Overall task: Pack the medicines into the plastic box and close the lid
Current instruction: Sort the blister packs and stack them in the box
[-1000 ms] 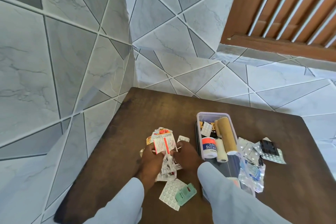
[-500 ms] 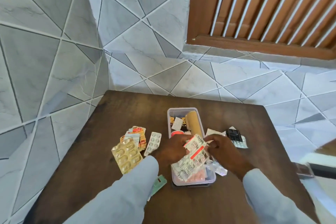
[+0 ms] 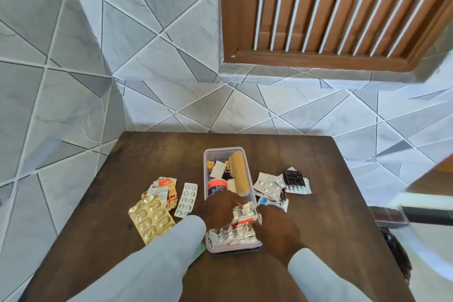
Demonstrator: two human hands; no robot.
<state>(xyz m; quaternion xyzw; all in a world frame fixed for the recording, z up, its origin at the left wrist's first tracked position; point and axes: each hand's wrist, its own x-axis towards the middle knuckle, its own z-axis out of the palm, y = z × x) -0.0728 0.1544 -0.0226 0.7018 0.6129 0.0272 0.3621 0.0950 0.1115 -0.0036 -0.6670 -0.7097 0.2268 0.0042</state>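
A clear plastic box (image 3: 221,152) stands open in the middle of the brown table (image 3: 152,152). Inside lie a tan bandage roll (image 3: 239,174), an adhesive tape roll (image 3: 216,187) and small blister strips. My left hand (image 3: 217,209) and my right hand (image 3: 277,225) both hold a bundle of red-and-white blister strips (image 3: 242,214) down in the near end of the box. No lid shows.
Left of the box lie a gold blister pack (image 3: 152,219), a white blister strip (image 3: 186,199) and orange sachets (image 3: 163,190). Right of it lies a heap of silver strips (image 3: 268,185) and a black pack (image 3: 293,177). Tiled walls close the far and left sides.
Both hands carried the red-and-white strips from the table's left part over the box and have lowered them into its near end. The camera view swung right.
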